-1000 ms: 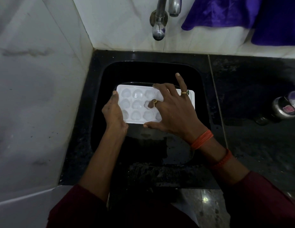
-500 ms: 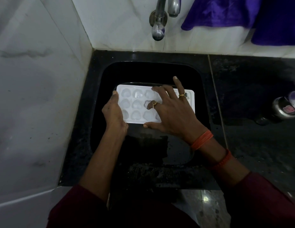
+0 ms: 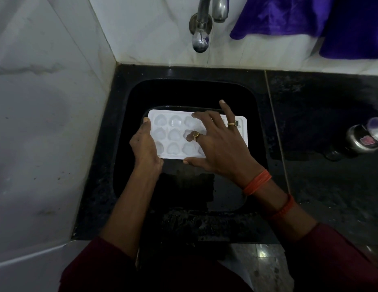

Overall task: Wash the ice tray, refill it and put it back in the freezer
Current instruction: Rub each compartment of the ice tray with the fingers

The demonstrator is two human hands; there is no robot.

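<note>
While the black stone bench (image 3: 331, 144) frames the sunken black sink (image 3: 184, 91), the white plastic ice tray with heart-shaped cups (image 3: 175, 135) is held level over the basin. The left hand (image 3: 145, 148) grips its left end, thumb along the rim. The right hand (image 3: 219, 148) lies spread on top, fingers apart, index fingertip bent into a middle cup, thumb touching the near edge.

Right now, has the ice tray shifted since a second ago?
No. Judged against the rim of the black sink, the ice tray sits where it was, left hand gripping its end.
</note>
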